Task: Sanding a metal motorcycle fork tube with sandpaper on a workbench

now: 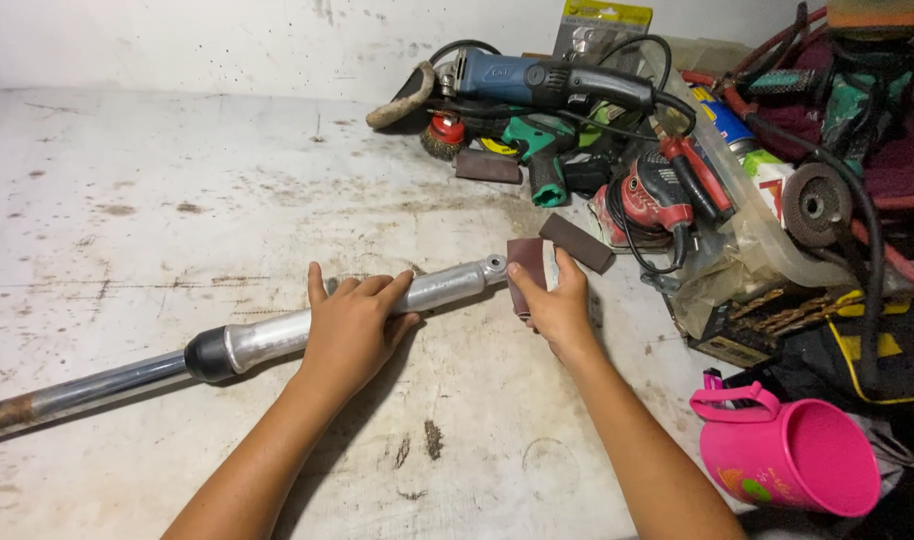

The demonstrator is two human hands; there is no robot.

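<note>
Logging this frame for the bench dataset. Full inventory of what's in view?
metal tube: 1, silver with black collar and rusty dark rod end, lying across table
sandpaper piece: 1, maroon, at tube's tip
sanding strips: 2, dark brown, near tool pile
angle grinder: 1, blue-grey, top of pile
wire cup brush: 1, red hub, by grinder
red power tool: 1, red-black, in pile
grinding disc: 1, grey, right
mug: 1, pink, lower right, on its side
table: 1, white, stained
left hand: gripping tube
right hand: holding sandpaper piece
</note>
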